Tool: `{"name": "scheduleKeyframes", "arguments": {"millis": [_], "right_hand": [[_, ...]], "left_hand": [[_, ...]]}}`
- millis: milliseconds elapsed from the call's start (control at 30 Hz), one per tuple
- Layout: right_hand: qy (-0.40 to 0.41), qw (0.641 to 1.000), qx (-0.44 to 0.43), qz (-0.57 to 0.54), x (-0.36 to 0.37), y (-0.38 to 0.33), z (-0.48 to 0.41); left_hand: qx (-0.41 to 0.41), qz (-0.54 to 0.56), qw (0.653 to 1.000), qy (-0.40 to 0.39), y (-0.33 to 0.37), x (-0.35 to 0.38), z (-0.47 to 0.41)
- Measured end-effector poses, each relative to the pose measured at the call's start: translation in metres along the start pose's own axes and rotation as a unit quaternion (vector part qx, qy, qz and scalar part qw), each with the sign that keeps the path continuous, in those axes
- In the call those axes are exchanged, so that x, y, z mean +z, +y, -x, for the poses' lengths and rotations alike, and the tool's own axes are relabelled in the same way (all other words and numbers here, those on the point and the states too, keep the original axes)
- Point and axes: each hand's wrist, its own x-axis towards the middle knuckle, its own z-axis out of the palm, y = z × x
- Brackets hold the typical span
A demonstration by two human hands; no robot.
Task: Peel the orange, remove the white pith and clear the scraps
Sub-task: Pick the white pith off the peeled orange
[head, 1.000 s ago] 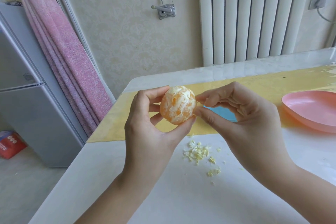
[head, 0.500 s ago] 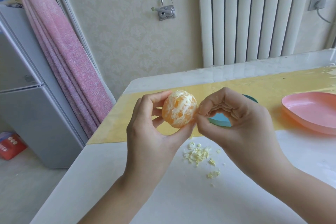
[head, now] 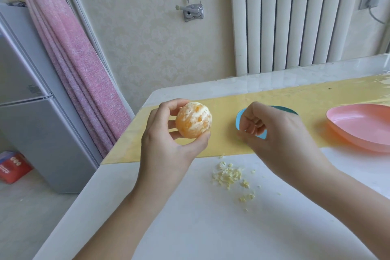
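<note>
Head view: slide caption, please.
Left hand grips the peeled orange; right hand, curled, is apart from it; pith scraps on the table.

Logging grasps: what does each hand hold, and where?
Left hand grips the orange, fingers over its top, thumb beneath. Right hand is curled; whether it pinches anything cannot be told.

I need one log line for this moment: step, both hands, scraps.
step: pith removal | left hand: holds peeled orange above table | right hand: fingers curled, apart from orange | pith scraps: small pile on table
</note>
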Motion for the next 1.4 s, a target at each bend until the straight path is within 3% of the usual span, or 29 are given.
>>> {"name": "scheduleKeyframes", "arguments": {"millis": [200,367,533,800,1400], "right_hand": [[0.010,0.998,-0.009,-0.063,0.001,-0.002,0.003],[0.017,0.999,-0.027,-0.041,0.006,0.000,0.004],[0.046,0.991,-0.034,-0.119,0.001,-0.007,0.004],[0.090,0.986,-0.077,-0.113,0.009,-0.013,0.012],[0.100,0.986,0.002,-0.132,0.017,-0.023,0.019]], "left_hand": [[-0.004,-0.015,1.000,-0.017,0.005,0.001,0.002],[0.004,-0.028,0.999,-0.022,0.007,0.001,0.004],[0.026,-0.054,0.998,-0.025,0.007,0.002,0.005],[0.032,-0.103,0.994,-0.010,0.009,0.008,0.011],[0.162,-0.251,0.954,0.026,0.005,0.007,0.010]]}}
